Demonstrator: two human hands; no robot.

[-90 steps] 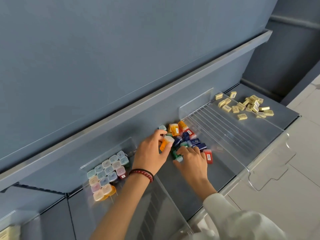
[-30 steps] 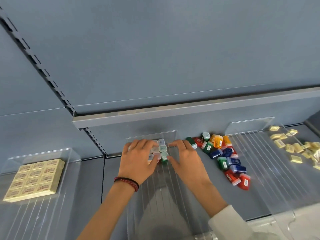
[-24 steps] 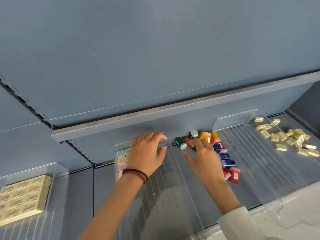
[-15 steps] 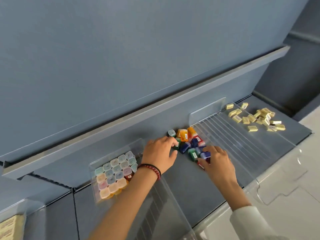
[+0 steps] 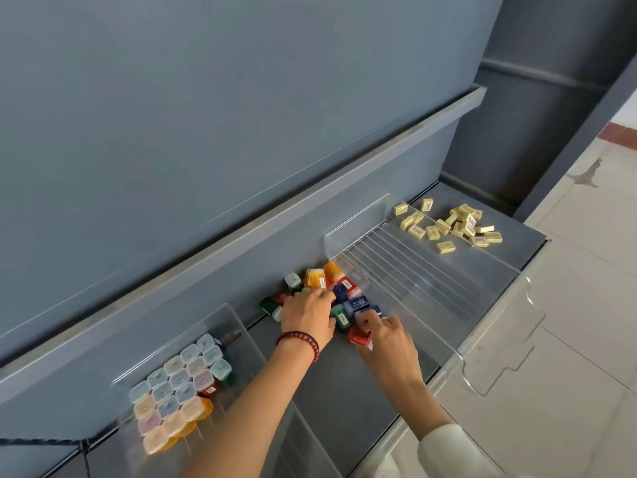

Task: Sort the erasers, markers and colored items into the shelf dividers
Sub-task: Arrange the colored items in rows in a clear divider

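Observation:
A loose pile of colored items point(image 5: 319, 279), orange, red, blue and green with white caps, lies on the grey shelf point(image 5: 344, 391) between two clear dividers. My left hand point(image 5: 305, 317), with a red bead bracelet, lies palm down on the pile, fingers curled over items by its thumb. My right hand point(image 5: 386, 336) is at the pile's near edge, fingers bent onto a blue item point(image 5: 358, 303), with a red item point(image 5: 356, 335) under its thumb. Sorted colored items point(image 5: 179, 384) stand cap-up in rows in the left divider point(image 5: 238, 326). Loose yellow erasers point(image 5: 451, 225) lie at the far right.
A clear ribbed divider tray point(image 5: 413, 281) stands between the pile and the erasers. A clear front lip point(image 5: 496, 357) runs along the shelf edge. A grey back panel and a ledge point(image 5: 310, 201) rise behind the shelf. Tiled floor point(image 5: 586, 305) is to the right.
Both hands left the sorted rows in the left divider and went right to the loose pile. In the last half second their fingers have closed further over the items there.

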